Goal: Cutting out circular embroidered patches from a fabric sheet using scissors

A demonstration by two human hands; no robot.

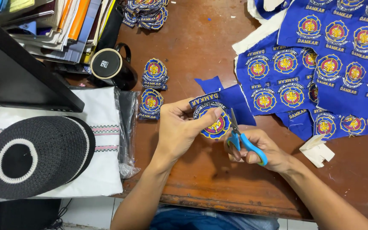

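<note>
My left hand pinches an embroidered patch above the worktop; my right hand grips blue scissors trimming its edge. Cut patches sit stacked left; the blue sheet holds many uncut

The left thumb covers part of the patch. The blue cloth and paper stack run off the top edge.

- Your left hand holds a round embroidered badge label, blue with yellow and red.
- Stacks of cut badges lie near the mug.
- A clear plastic package wraps folded white cloth at left.
</note>
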